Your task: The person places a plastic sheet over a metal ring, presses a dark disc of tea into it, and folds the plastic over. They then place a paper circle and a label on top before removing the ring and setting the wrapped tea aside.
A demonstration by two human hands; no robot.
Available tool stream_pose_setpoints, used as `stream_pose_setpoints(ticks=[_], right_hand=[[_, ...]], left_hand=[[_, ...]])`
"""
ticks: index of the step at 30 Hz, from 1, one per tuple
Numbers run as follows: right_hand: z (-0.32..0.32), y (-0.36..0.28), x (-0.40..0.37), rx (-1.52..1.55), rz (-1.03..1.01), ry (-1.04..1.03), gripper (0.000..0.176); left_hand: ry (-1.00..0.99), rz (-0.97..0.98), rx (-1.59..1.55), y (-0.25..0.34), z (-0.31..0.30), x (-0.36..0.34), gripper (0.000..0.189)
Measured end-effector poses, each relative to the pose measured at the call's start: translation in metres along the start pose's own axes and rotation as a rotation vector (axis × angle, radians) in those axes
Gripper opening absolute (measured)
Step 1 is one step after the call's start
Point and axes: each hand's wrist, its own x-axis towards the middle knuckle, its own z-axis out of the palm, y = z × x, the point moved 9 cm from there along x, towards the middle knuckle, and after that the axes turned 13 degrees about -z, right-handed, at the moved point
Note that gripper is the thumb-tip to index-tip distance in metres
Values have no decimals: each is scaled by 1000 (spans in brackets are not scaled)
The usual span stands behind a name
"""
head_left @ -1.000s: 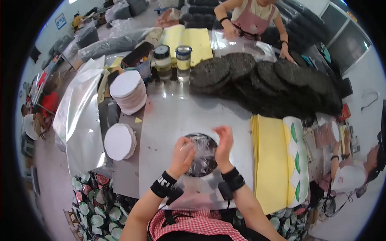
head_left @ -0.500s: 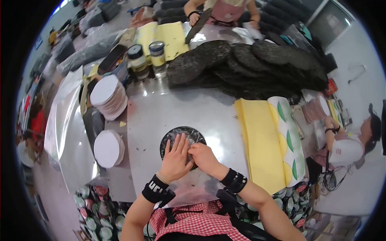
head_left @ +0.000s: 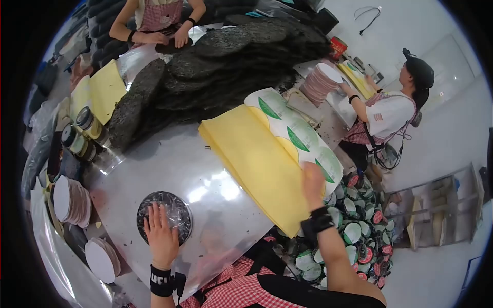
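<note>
My left hand (head_left: 163, 238) lies flat with fingers apart on a round dark cake (head_left: 181, 205) covered in crinkled clear plastic film. The cake rests on a shiny metal tabletop (head_left: 154, 159). On the right, my right hand (head_left: 312, 186) is blurred over the lower end of a sheet of round green-and-white labels (head_left: 287, 131); cannot tell whether its fingers hold a label. Beside that sheet lies a stack of yellow paper (head_left: 246, 159).
Dark round cakes (head_left: 221, 61) are heaped along the far side. Two jars (head_left: 84, 134) and stacks of white paper discs (head_left: 72, 200) stand left. Many round labelled packs (head_left: 354, 233) fill the lower right. One person (head_left: 164, 20) works opposite, another (head_left: 385, 113) at right.
My right hand has left the cake and moved right to the label sheet. My left hand has stayed on the cake. The view has turned right, and the person opposite now has both hands together.
</note>
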Motion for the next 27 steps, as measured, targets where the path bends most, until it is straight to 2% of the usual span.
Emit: stream_pose_setpoints(ticks=[1,2,3,5,7,9,10,11,13,14,15,17,19,21,22,24,25,27], right_hand=[[-33,24,-3,-106,100,-66,25],[-50,41,-14,-234,4,-71,40],[-54,45,-15,-239,8,-87,40],[-41,70,-28,-163,184,-387,48],[-43,90,-22,-116,190,-436,46],[-36,122,-29,35,206,-578,48],[-38,106,-17,-7,143,-543,39],[-38,89,-11,-7,141,-532,39],[-40,43,-3,-134,24,-616,26],[-43,45,-2,-94,42,-594,23],[-48,58,-2,-101,44,-587,23],[-41,95,-7,73,122,-716,31],[-44,93,-2,176,173,-631,32],[-52,78,1,110,137,-407,27],[-46,68,-2,113,129,-412,27],[-48,51,-8,-154,59,-404,27],[-52,55,-3,-155,57,-396,27],[-45,74,-5,-11,155,-602,28]], left_hand=[[-16,-15,27,-1,1,0,76],[-13,-18,38,0,1,-1,76],[-31,-18,36,1,3,-1,76],[6,-7,42,1,2,0,77],[-8,15,56,2,5,-1,76],[17,11,68,2,3,-2,75],[26,18,67,3,3,-1,75],[24,17,68,2,2,-1,75],[22,17,70,2,1,-2,74],[25,16,62,4,0,-2,74],[27,19,54,5,0,-3,73],[34,29,57,3,1,-3,72],[33,24,55,2,1,-2,72],[47,40,33,3,0,-4,71],[48,31,29,2,0,-5,71],[68,46,39,4,-1,-5,72],[75,49,38,5,-1,-4,72],[44,31,42,1,2,-3,73]])
